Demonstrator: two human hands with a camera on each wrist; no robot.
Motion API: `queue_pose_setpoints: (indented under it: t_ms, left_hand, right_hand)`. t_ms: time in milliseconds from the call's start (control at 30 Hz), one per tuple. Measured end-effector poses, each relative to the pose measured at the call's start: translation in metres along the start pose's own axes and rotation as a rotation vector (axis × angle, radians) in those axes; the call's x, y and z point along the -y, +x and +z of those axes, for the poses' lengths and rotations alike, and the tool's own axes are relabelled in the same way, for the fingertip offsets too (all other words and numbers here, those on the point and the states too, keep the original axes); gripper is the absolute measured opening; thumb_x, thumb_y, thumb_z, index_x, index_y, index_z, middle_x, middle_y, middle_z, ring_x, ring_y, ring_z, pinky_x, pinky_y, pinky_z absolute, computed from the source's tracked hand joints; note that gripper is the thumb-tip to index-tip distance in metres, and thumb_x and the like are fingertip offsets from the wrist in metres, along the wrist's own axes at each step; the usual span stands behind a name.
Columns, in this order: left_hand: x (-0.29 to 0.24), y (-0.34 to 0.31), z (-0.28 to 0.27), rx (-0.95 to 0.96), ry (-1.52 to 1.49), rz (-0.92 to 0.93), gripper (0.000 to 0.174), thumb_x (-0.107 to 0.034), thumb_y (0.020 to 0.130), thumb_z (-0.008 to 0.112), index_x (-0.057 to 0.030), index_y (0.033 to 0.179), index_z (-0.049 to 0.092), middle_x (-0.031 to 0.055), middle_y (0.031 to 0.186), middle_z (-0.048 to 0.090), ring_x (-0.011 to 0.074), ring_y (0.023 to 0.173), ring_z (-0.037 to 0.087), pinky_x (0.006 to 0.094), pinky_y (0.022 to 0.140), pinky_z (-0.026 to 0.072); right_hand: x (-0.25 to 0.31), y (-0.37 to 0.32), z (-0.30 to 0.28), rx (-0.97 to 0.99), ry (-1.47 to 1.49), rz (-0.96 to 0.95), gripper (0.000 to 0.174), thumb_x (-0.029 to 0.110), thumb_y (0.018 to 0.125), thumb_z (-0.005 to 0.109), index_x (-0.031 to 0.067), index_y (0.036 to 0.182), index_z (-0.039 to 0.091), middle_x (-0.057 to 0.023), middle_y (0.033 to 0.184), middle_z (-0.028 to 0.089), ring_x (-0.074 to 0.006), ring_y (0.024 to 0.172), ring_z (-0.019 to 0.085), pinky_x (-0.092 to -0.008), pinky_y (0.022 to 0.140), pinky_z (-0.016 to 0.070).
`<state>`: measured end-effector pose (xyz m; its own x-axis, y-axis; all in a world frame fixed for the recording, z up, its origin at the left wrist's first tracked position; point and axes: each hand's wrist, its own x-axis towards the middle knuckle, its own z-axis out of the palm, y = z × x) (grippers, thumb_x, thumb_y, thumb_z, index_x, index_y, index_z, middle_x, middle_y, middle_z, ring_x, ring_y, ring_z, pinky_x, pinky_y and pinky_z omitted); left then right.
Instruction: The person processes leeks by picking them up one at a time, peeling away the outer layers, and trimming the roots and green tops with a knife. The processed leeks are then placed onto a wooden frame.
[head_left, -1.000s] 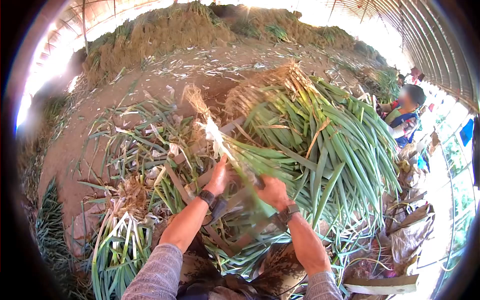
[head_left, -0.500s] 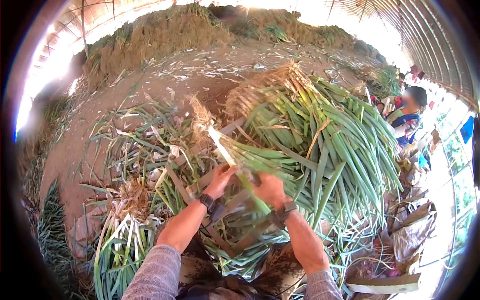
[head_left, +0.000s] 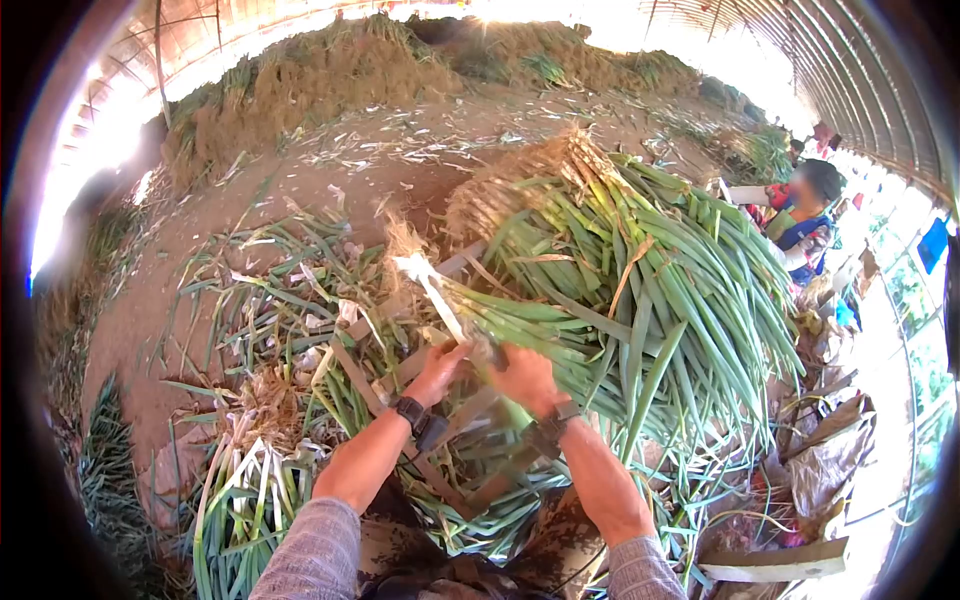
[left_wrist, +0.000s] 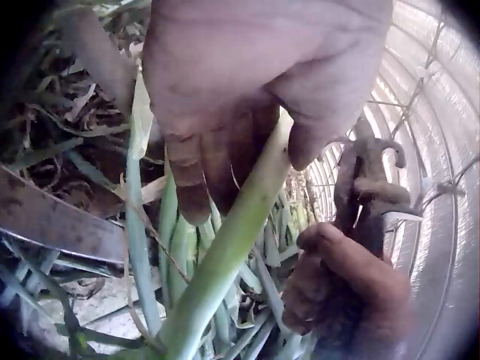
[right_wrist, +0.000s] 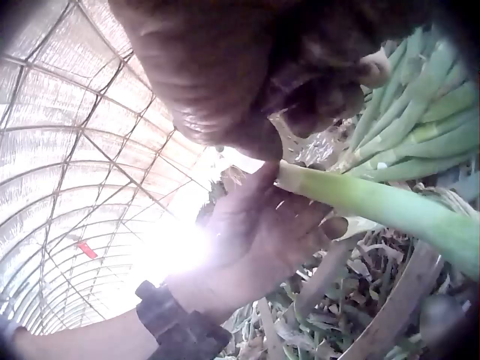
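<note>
A long green onion (head_left: 440,300) slants across the head view, its white root end pointing up and away. My left hand (head_left: 437,372) grips its stem, thumb on one side and fingers on the other; in the left wrist view the green part of the stalk (left_wrist: 232,255) runs down from that palm. Close beside it, my right hand (head_left: 527,380) is curled round a dark metal tool (left_wrist: 367,180) with a hooked part, whose kind I cannot tell. The right wrist view shows the stalk (right_wrist: 375,199) just below the right hand's fingers.
A big heap of green onions (head_left: 660,270) lies to the right, roots away from me. A smaller bunch (head_left: 250,490) sits at lower left. Loose leaves (head_left: 290,275) litter the soil. Another person (head_left: 810,215) works at far right. A board (head_left: 775,560) lies at lower right.
My right hand has moved left and slightly up, closer to the left hand. The onion's white stem shows more bare now, with the loose skin near its root gone from view.
</note>
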<state>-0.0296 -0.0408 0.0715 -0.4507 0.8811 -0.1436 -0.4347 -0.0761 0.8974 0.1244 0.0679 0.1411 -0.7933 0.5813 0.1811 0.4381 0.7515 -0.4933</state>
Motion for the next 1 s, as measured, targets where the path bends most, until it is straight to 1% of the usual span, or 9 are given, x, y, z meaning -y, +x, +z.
queue_pose_setpoints:
  t_ms: [267, 367, 533, 567, 633, 767, 900, 967, 1000]
  left_hand:
    - [0.017, 0.011, -0.006, 0.004, -0.138, -0.022, 0.024, -0.024, 0.098, 0.055, -0.0042, 0.113, 0.055, 0.0088, 0.105, 0.063, 0.0241, 0.091, 0.064, 0.0433, 0.080, 0.0527]
    - [0.011, 0.021, -0.018, -0.155, -0.366, 0.029, 0.031, -0.039, 0.095, 0.062, -0.0119, 0.109, 0.056, 0.0065, 0.098, 0.064, 0.0243, 0.094, 0.062, 0.0464, 0.087, 0.0483]
    - [0.001, 0.042, -0.063, -0.469, -0.438, 0.096, 0.025, -0.038, 0.095, 0.063, -0.0148, 0.103, 0.057, 0.0004, 0.081, 0.054, 0.0163, 0.070, 0.057, 0.0393, 0.063, 0.0530]
    - [0.007, 0.047, -0.077, -0.503, -0.436, 0.113, 0.035, -0.029, 0.094, 0.065, -0.0122, 0.122, 0.055, 0.0044, 0.098, 0.053, 0.0212, 0.089, 0.054, 0.0448, 0.078, 0.0491]
    - [0.043, 0.076, -0.134, -0.505, -0.415, 0.104, 0.033, -0.028, 0.093, 0.066, -0.0098, 0.120, 0.057, 0.0049, 0.101, 0.054, 0.0220, 0.094, 0.053, 0.0470, 0.080, 0.0465]
    - [0.018, 0.059, -0.114, -0.476, -0.321, -0.033, 0.031, -0.028, 0.092, 0.067, -0.0066, 0.114, 0.059, 0.0043, 0.097, 0.053, 0.0203, 0.091, 0.051, 0.0461, 0.079, 0.0457]
    - [0.015, 0.079, -0.147, -0.597, -0.459, 0.226, 0.036, -0.036, 0.089, 0.071, -0.0111, 0.110, 0.057, -0.0003, 0.089, 0.051, 0.0174, 0.081, 0.051, 0.0378, 0.067, 0.0449]
    - [-0.037, 0.044, -0.096, -0.560, -0.445, 0.313, 0.036, -0.038, 0.088, 0.071, -0.0125, 0.108, 0.057, -0.0011, 0.091, 0.051, 0.0164, 0.082, 0.052, 0.0375, 0.068, 0.0463]
    - [-0.027, 0.040, -0.093, -0.546, -0.319, 0.166, 0.040, -0.040, 0.087, 0.071, -0.0121, 0.112, 0.056, 0.0008, 0.095, 0.052, 0.0182, 0.085, 0.053, 0.0392, 0.071, 0.0475]
  right_hand:
    - [0.005, -0.004, -0.017, 0.105, -0.010, 0.059, 0.039, 0.042, 0.082, 0.062, 0.0081, 0.099, 0.067, -0.0183, 0.088, 0.070, -0.0376, 0.085, 0.068, -0.0466, 0.078, 0.0538]
    - [-0.016, -0.014, -0.011, 0.159, 0.015, 0.074, 0.038, 0.040, 0.081, 0.060, 0.0098, 0.103, 0.068, -0.0197, 0.093, 0.069, -0.0368, 0.090, 0.067, -0.0451, 0.082, 0.0533]
    - [-0.036, -0.040, -0.008, 0.381, -0.015, 0.006, 0.034, 0.027, 0.075, 0.061, 0.0098, 0.103, 0.067, -0.0185, 0.092, 0.069, -0.0388, 0.090, 0.065, -0.0478, 0.080, 0.0521]
    - [-0.043, -0.044, -0.005, 0.368, -0.018, 0.014, 0.034, 0.027, 0.075, 0.061, 0.0098, 0.103, 0.067, -0.0185, 0.092, 0.069, -0.0388, 0.090, 0.065, -0.0478, 0.080, 0.0521]
    - [-0.055, -0.049, -0.005, 0.499, 0.072, -0.141, 0.032, 0.031, 0.080, 0.063, 0.0086, 0.103, 0.065, -0.0189, 0.094, 0.068, -0.0398, 0.087, 0.064, -0.0488, 0.077, 0.0511]
    - [-0.063, -0.048, -0.007, 0.423, 0.021, -0.009, 0.036, 0.028, 0.079, 0.064, 0.0092, 0.110, 0.064, -0.0190, 0.097, 0.067, -0.0400, 0.092, 0.063, -0.0492, 0.079, 0.0506]
    - [-0.068, -0.048, -0.007, 0.463, -0.021, -0.024, 0.035, 0.027, 0.080, 0.063, 0.0089, 0.110, 0.064, -0.0184, 0.096, 0.067, -0.0395, 0.091, 0.064, -0.0491, 0.079, 0.0508]
    - [-0.063, -0.062, -0.013, 0.376, 0.122, -0.096, 0.031, 0.027, 0.080, 0.063, 0.0058, 0.103, 0.064, -0.0183, 0.094, 0.067, -0.0384, 0.088, 0.064, -0.0477, 0.076, 0.0508]
    - [-0.067, -0.063, -0.014, 0.396, 0.126, -0.101, 0.031, 0.027, 0.080, 0.063, 0.0058, 0.103, 0.064, -0.0183, 0.094, 0.067, -0.0384, 0.088, 0.064, -0.0477, 0.076, 0.0508]
